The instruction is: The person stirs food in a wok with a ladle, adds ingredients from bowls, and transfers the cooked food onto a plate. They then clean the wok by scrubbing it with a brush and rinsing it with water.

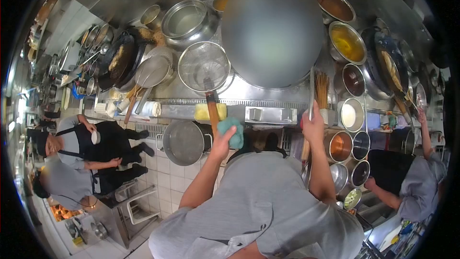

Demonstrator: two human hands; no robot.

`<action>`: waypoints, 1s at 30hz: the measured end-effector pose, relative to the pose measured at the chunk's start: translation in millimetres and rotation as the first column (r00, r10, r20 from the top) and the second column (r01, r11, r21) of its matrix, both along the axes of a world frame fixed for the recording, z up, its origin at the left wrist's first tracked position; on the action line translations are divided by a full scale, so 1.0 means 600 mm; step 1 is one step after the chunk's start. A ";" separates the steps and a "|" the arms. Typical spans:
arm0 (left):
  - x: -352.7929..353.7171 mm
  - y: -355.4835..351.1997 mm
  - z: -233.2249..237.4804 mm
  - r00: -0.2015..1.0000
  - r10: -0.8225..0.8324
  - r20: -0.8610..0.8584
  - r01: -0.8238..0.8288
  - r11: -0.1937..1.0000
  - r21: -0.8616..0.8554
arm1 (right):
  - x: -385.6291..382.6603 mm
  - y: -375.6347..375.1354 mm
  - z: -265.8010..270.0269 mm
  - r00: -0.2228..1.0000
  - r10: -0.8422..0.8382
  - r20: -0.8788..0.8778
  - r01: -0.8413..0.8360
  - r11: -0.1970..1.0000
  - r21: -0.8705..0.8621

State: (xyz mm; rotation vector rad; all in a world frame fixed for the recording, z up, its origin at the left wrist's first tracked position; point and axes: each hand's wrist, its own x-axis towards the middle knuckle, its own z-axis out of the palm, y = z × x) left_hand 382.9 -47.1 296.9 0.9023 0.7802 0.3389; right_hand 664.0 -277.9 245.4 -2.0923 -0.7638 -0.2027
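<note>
The closed left hand [222, 145] is clasping a teal scrubber [235, 137] and wooden handle [212, 110], best held firmly to steady the mesh strainer [203, 62] just beyond, while the closed right hand [314, 127] is gripping a long-handled utensil [312, 88] beside a bamboo brush [321, 91].

Left hand [223, 143] clasping teal wad [232, 133] and strainer handle [211, 109], right hand [314, 125] gripping metal handle [312, 97]

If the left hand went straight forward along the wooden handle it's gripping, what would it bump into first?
Likely the yellow sponge, just ahead of the left hand, though it might pass above; the picture leaves the height unclear.
</note>
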 end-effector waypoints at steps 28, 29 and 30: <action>0.465 0.007 -0.112 0.988 0.104 -0.110 -0.145 0.861 -0.487 | -0.110 -0.102 0.165 0.620 0.107 -0.777 0.143 0.959 0.246; 0.463 0.004 -0.109 0.986 0.125 -0.108 -0.161 0.872 -0.462 | -0.112 -0.099 0.172 0.619 0.119 -0.776 0.129 0.960 0.250; 0.459 0.003 -0.106 0.984 0.146 -0.105 -0.178 0.881 -0.438 | -0.115 -0.098 0.171 0.619 0.129 -0.775 0.130 0.956 0.262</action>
